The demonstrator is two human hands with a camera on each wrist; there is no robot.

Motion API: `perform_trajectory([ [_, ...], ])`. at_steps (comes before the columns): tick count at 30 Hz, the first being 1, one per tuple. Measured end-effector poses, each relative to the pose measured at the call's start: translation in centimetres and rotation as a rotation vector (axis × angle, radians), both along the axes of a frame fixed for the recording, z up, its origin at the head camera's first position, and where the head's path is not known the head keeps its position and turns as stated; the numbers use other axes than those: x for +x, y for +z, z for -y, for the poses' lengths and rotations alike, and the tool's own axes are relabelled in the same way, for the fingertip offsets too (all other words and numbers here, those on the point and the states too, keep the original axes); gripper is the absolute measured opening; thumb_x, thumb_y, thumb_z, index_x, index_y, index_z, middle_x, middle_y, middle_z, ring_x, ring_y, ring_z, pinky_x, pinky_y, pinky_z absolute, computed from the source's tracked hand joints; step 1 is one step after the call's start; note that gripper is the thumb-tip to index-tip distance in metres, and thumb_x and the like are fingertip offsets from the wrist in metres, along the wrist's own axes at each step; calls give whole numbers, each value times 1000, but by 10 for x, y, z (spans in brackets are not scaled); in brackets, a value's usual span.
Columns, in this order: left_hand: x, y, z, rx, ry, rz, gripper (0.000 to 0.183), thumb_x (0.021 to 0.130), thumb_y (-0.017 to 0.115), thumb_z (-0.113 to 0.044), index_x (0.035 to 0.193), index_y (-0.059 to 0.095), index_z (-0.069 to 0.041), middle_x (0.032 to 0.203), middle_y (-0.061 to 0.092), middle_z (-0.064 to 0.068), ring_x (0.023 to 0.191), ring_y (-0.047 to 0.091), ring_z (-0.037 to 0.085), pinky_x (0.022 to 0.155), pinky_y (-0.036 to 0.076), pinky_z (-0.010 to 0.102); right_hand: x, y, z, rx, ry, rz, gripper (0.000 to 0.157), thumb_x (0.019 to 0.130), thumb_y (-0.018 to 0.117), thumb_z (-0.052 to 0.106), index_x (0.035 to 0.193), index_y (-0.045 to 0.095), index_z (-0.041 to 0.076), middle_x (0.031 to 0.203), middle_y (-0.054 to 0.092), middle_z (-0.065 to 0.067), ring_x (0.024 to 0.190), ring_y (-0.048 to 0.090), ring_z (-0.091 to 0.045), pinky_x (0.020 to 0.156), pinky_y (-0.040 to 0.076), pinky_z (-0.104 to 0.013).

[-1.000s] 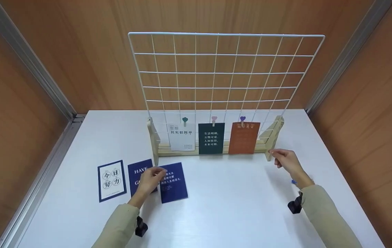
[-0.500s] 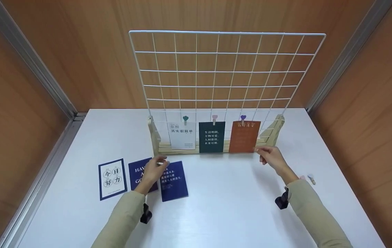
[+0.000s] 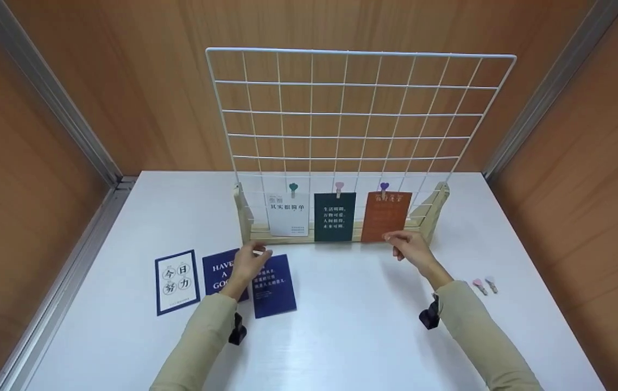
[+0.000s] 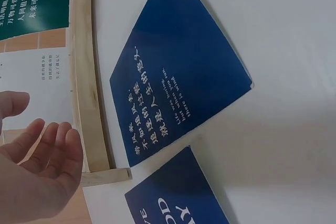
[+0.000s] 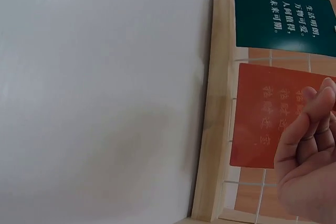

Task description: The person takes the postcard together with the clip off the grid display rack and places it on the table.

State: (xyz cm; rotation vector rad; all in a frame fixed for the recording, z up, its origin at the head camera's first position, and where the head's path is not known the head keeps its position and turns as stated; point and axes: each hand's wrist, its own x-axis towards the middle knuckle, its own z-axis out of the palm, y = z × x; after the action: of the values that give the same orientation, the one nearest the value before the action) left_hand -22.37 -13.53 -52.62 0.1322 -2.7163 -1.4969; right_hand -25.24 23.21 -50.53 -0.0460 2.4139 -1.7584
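Note:
My left hand (image 3: 249, 263) hovers over two blue cards, its fingers loosely bent and thumb apart; the left wrist view shows nothing in it. Below it lie a printed blue card (image 3: 273, 290) and a darker blue card (image 3: 219, 271), partly covered by the hand. My right hand (image 3: 412, 251) is in front of the lower right part of an orange card (image 3: 382, 220), fingers curled towards the thumb. Whether it touches the card or holds something small is hidden. The orange card hangs from a purple heart clip (image 3: 384, 187) on a white wire grid (image 3: 360, 114).
A white card (image 3: 289, 222) and a green card (image 3: 334, 217) hang beside the orange one. The grid stands on a wooden base (image 3: 301, 240). A blue-bordered card (image 3: 177, 282) lies left; a pink clip (image 3: 479, 285) and a pale clip (image 3: 491, 284) lie right.
My right hand has moved left, from the base's right foot to in front of the orange card, uncovering the two loose clips. My left hand has shifted slightly right and forward, its fingers loosening.

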Motion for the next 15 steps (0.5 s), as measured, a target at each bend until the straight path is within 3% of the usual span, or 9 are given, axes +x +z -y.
perform_trajectory([
  [15, -9, -1, -2, 2, 2, 8, 29, 84, 57, -11, 109, 54, 4, 100, 56, 15, 91, 52, 27, 77, 44, 39, -8, 1, 31, -28, 11, 27, 32, 87, 56, 17, 106, 58, -8, 59, 51, -2, 51, 46, -9, 48, 41, -19],
])
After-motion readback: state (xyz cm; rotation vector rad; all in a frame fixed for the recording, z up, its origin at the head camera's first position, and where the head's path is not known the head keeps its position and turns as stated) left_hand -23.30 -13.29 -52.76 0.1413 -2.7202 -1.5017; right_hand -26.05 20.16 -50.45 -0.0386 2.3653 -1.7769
